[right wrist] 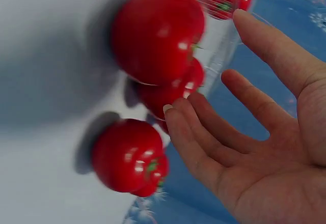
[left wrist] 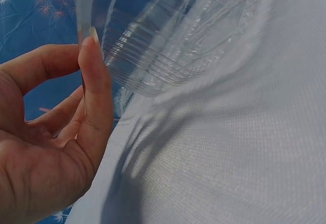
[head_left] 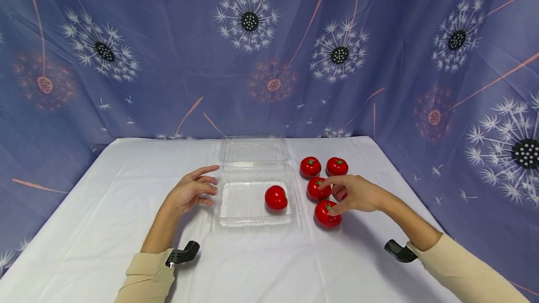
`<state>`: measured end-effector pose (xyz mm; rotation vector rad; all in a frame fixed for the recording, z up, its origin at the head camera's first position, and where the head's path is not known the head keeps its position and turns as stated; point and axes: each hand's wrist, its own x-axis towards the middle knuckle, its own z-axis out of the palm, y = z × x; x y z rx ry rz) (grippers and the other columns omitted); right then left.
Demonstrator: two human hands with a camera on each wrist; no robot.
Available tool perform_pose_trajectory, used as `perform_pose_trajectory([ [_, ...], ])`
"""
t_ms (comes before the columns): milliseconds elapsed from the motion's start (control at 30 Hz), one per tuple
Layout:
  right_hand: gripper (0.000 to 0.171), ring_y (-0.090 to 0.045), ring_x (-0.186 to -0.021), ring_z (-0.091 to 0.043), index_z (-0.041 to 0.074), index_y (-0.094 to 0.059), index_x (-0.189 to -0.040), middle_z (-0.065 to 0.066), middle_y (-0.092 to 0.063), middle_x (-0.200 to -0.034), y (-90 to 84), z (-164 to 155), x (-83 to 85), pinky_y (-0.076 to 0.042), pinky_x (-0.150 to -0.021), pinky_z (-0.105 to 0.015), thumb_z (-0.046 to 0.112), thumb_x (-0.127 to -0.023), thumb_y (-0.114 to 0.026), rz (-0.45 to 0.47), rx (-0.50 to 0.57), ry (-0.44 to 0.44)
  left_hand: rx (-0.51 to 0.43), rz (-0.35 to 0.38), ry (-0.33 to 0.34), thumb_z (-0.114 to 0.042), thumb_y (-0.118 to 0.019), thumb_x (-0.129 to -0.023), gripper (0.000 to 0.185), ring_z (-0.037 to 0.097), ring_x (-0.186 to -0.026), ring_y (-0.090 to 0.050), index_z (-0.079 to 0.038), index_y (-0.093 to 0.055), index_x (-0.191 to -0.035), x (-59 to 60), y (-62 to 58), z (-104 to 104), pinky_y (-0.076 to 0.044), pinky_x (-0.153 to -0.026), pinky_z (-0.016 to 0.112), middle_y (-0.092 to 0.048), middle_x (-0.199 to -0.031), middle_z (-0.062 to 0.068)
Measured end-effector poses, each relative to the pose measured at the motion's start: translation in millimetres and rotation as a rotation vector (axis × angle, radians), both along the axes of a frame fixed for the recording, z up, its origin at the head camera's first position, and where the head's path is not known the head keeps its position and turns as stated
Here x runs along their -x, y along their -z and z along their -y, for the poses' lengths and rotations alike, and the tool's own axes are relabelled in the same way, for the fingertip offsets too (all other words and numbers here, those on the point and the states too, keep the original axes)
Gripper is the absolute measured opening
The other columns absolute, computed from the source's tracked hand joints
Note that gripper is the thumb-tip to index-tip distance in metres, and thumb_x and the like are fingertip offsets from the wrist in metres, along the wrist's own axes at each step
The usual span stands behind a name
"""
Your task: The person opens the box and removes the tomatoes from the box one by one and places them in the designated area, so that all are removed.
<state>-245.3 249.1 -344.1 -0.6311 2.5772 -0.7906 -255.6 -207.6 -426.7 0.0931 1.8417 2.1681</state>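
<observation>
A clear plastic clamshell container (head_left: 236, 222) lies with its lid (head_left: 252, 151) folded back, and one red tomato (head_left: 276, 198) sits in its right half. My left hand (head_left: 194, 190) is at the container's left edge, fingers loosely bent; in the left wrist view its fingertips overlap the clear rim (left wrist: 147, 56), and firm contact is hard to judge. To the right, my right hand (head_left: 358, 194) hovers over several loose tomatoes with fingers spread. Its fingertips are near the front tomato (head_left: 326, 216) and the middle tomato (head_left: 316, 190). In the right wrist view the palm (right wrist: 285, 183) holds nothing.
Two more tomatoes, the back left one (head_left: 310, 167) and the back right one (head_left: 337, 167), stand behind; another is partly hidden under my right hand. White cloth (head_left: 261, 265) covers the table. A blue patterned curtain (head_left: 177, 60) hangs behind and at both sides.
</observation>
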Motion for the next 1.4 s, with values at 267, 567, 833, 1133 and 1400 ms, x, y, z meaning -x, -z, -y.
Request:
perform_pose_trajectory([
  [267,0.068,-0.059,-0.116,-0.037,0.017,-0.060,-0.137,-0.017,-0.062,-0.128,-14.1,28,5.3,-0.062,-0.078,-0.035,0.024,-0.076,-0.090,-0.059,0.064,-0.022,0.003,0.006,-0.007,0.008,-0.064,-0.086,0.077,0.011,-0.072,-0.064,-0.004,-0.034,-0.157,-0.1,0.5,0,-0.062,-0.061,0.032,-0.058,-0.107,0.008],
  [567,0.069,-0.061,-0.116,-0.027,0.027,-0.059,-0.137,-0.008,-0.063,-0.130,-8.6,69,8.2,-0.060,-0.083,-0.036,0.025,-0.076,-0.090,-0.122,0.103,-0.068,0.014,0.003,-0.010,0.008,-0.065,-0.086,0.078,0.012,-0.073,-0.065,-0.004,-0.035,-0.156,1.4,1.5,-1,-0.062,-0.061,0.032,-0.057,-0.109,0.009],
  [833,0.066,-0.062,-0.115,-0.033,0.019,-0.059,-0.138,-0.008,-0.063,-0.128,5.5,90,13.0,-0.054,-0.101,-0.051,0.020,-0.079,-0.087,-0.105,0.163,-0.138,0.009,0.006,-0.010,0.008,-0.064,-0.086,0.076,0.012,-0.076,-0.066,-0.005,-0.036,-0.156,0.9,1.2,-1,-0.061,-0.059,0.030,-0.057,-0.107,0.008],
  [1133,0.064,-0.061,-0.117,-0.037,0.012,-0.061,-0.135,-0.014,-0.065,-0.128,16.7,101,16.9,-0.053,-0.102,-0.053,0.013,-0.077,-0.087,-0.114,0.119,-0.127,0.007,0.007,-0.012,0.009,-0.065,-0.085,0.077,0.012,-0.076,-0.066,-0.006,-0.038,-0.155,0.3,1.0,0,-0.061,-0.059,0.030,-0.058,-0.107,0.008],
  [1400,0.063,-0.062,-0.117,-0.033,0.016,-0.064,-0.132,-0.007,-0.067,-0.125,25.2,101,15.4,-0.055,-0.098,-0.046,0.010,-0.074,-0.089,-0.136,0.070,-0.091,-0.009,0.006,-0.003,0.010,-0.064,-0.085,0.077,0.012,-0.076,-0.066,-0.006,-0.038,-0.155,0.5,0.6,0,-0.061,-0.059,0.030,-0.058,-0.106,0.008],
])
